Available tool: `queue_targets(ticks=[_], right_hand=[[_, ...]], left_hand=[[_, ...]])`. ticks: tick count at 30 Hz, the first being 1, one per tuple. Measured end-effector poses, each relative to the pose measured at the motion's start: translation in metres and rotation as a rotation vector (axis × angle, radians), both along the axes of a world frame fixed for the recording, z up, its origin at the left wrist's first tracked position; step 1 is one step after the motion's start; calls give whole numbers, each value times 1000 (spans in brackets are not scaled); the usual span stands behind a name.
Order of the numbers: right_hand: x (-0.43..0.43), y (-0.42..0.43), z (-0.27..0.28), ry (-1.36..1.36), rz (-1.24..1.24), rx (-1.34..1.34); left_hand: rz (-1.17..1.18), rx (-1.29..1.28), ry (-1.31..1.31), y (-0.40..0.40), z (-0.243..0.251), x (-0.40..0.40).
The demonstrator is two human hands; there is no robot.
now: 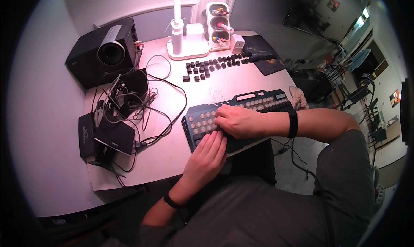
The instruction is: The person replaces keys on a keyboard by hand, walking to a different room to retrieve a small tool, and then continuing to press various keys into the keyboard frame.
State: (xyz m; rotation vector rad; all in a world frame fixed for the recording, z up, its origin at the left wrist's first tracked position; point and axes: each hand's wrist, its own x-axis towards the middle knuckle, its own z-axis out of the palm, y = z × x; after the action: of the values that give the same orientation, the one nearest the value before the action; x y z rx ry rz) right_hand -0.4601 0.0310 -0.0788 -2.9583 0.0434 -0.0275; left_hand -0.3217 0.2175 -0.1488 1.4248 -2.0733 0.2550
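A mechanical keyboard (pixel 192 112) lies at the desk's front edge, many of its key switches bare and pale, with black keycaps on the near rows and toward the right. My left hand (pixel 210 150) rests its nearly straight fingertips on the near left part of the keyboard. Just beyond them, my right hand (pixel 237 120) bends over the keys with its fingertips pinched together; whether a keycap is between them is hidden. Loose black keycaps (pixel 202 69) stand in rows on the desk behind the keyboard.
A black speaker box (pixel 84 53) and tangled cables (pixel 136 101) occupy the desk's left, beside smaller black speakers (pixel 114 133). At the back stand a white lamp base (pixel 189 49) and a pen organizer (pixel 210 30). A dark mouse pad (pixel 263 53) lies back right, a crumpled cloth (pixel 297 96) at the right edge.
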Motion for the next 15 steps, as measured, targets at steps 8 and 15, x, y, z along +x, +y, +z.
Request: queue_targets(ticks=[8, 15], right_hand=[[-8, -12, -8, -153, 79, 34], [-56, -44, 42, -459, -193, 132]], left_hand=[[2, 28, 34, -7, 0, -4], [-7, 148, 18, -12, 10, 3]])
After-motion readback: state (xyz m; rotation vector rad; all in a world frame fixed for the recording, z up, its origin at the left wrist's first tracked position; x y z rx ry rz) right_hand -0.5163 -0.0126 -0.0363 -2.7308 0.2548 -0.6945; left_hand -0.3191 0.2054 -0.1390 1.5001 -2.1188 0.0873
